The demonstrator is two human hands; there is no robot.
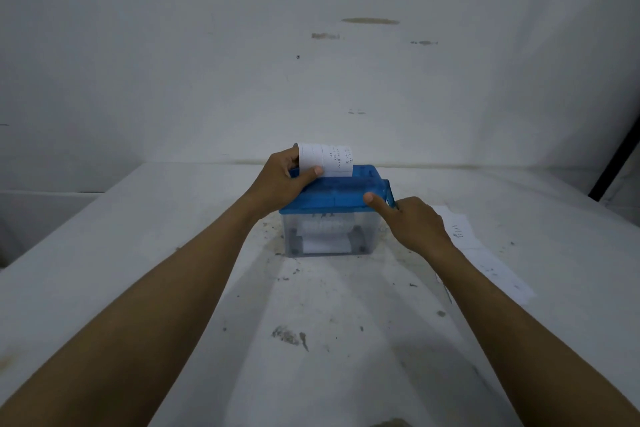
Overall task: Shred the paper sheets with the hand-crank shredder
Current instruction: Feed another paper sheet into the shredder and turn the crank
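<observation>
Standing upright in the slot of the blue-lidded clear plastic shredder (332,211) at mid-table, pinched by left hand (282,182): printed white paper sheet (327,160); just right, blue crank handle (390,196) under curled right hand (412,224), apparently gripped.

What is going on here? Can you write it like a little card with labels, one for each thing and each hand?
shredder: blue lid on a clear bin, standing on the white table
paper in slot: white printed sheet sticking up from the lid's top
left hand: pinching the sheet's left edge
right hand: on the blue crank at the shredder's right side
inside bin: white paper visible through the clear wall
spare paper: another sheet flat on the table, to the right
</observation>
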